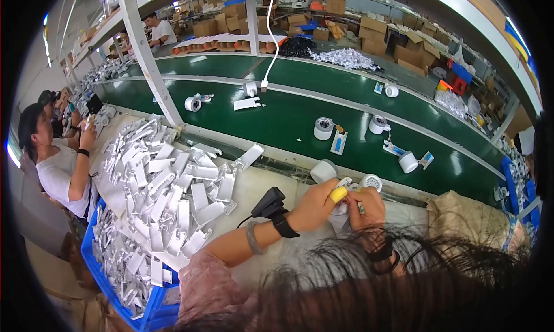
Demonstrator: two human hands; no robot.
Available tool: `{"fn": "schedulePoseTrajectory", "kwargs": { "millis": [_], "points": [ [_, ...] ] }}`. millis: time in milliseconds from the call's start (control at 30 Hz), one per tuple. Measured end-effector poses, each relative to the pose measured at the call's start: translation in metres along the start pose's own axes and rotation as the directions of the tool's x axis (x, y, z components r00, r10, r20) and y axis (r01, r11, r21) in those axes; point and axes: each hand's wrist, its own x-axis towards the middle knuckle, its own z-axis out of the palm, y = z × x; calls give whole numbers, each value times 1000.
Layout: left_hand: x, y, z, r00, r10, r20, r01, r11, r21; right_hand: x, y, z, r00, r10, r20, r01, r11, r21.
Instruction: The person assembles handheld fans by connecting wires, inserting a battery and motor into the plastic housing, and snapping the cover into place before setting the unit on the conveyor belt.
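Note:
My left hand [316, 206], with a yellow cover on one fingertip, is closed around a small white round part [339, 208] at the near edge of the bench. From the other side my right hand [367, 208] pinches at the same part. Fingers hide most of it, so its details cannot be made out. Just beyond my hands stand a white cylindrical housing [324, 171] and a white round piece with a perforated face [370, 182]. A black device [269, 203] is strapped at my left wrist.
White plastic brackets [173, 188] heap up at left, above a blue bin [153, 309] full of more. Along a green conveyor [277, 121] lie several round units with small boards. A white cable [267, 61] hangs down. Another person [60, 164] works at far left. Brown sacking [467, 219] lies right.

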Motion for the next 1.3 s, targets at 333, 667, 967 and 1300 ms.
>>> {"fn": "schedulePoseTrajectory", "kwargs": {
  "millis": [333, 667, 967, 1300],
  "points": [
    [100, -61, -109, 918, -180, -354, 247, 957, 153, 78, 20, -10, 985, 91, 147, -79, 993, -91],
    [98, -102, -74, 905, 278, -323, -19, 784, 621, 143, 162, 71, 759, -130, 638, 464, 796, -390],
    [88, -134, -31, 964, -226, -137, 256, 927, 272, 152, 204, 136, 659, -35, 752, 558, 692, -458],
    [81, -117, -32, 987, -155, -43, 159, 892, 424, 130, 166, 98, 652, -1, 758, 515, 734, -442]
  ]
}}
